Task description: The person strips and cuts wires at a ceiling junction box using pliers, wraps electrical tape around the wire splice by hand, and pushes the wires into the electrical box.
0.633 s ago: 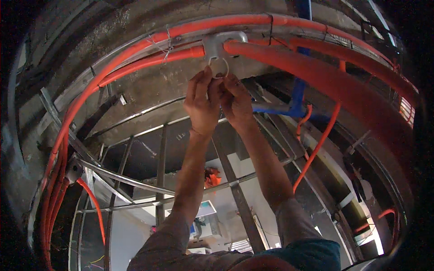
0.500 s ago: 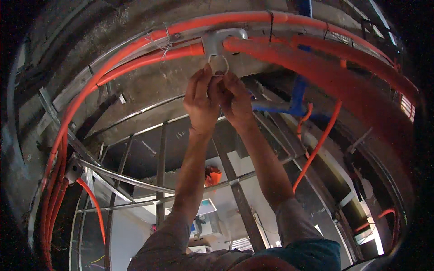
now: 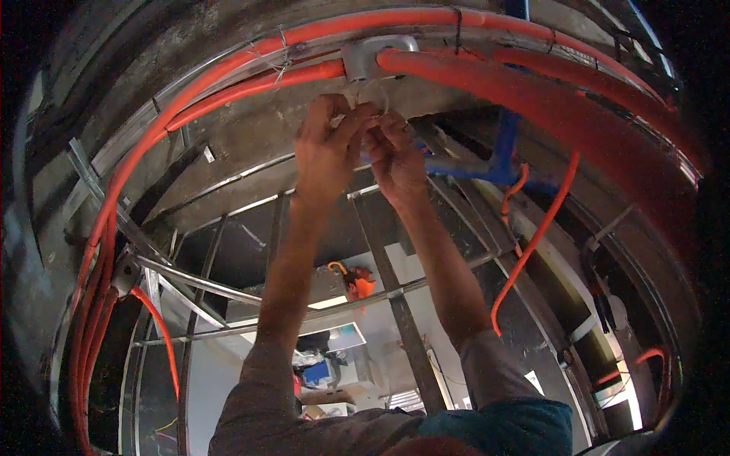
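Overhead, a grey junction box (image 3: 360,62) sits between orange conduits that enter its sides. A thin white wire (image 3: 385,97) hangs from the box in a curve down to my fingers. Just below the box, my left hand (image 3: 323,148) is raised with thumb and fingers pinched together at the wire's lower part. My right hand (image 3: 398,161) is beside it, fingertips closed on the same wire and nearly touching the left. The wire's ends are hidden among the fingers.
A thick orange conduit (image 3: 487,87) runs close by on the right, near a blue pipe (image 3: 502,144). Metal framing (image 3: 391,292) crosses below my arms. Another box (image 3: 124,275) with orange conduits is at left. An orange object (image 3: 360,285) appears through the frame.
My left hand has shifted slightly left and turned, its fingers bending over toward the right hand. The white wire's round loop has become a narrower curve. My left forearm has swung left.
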Tool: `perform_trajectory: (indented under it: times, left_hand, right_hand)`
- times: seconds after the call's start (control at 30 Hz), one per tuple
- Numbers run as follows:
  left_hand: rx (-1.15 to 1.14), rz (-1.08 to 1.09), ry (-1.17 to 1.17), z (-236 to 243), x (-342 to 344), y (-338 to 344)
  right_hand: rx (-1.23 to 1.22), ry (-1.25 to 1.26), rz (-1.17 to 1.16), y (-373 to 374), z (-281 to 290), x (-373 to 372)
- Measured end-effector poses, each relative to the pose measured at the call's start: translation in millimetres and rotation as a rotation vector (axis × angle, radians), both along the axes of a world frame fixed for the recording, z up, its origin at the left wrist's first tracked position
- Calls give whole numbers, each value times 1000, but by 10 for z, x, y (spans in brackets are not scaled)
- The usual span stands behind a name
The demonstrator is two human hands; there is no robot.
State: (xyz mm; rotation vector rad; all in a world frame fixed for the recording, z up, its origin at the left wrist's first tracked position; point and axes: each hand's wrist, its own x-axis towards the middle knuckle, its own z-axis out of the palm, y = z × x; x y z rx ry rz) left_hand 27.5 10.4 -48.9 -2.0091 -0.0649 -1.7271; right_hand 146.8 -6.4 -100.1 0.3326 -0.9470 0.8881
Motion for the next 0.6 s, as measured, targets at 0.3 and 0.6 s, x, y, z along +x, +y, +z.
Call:
perform_trajectory:
  times: [0.3, 0.6]
  left_hand:
    - [162, 66, 113, 226, -120, -93]
    - [188, 113, 215, 235, -87, -101]
  right_hand:
    - [93, -3, -60, -82, 70, -45]
    - [59, 1, -54, 81, -20, 59]
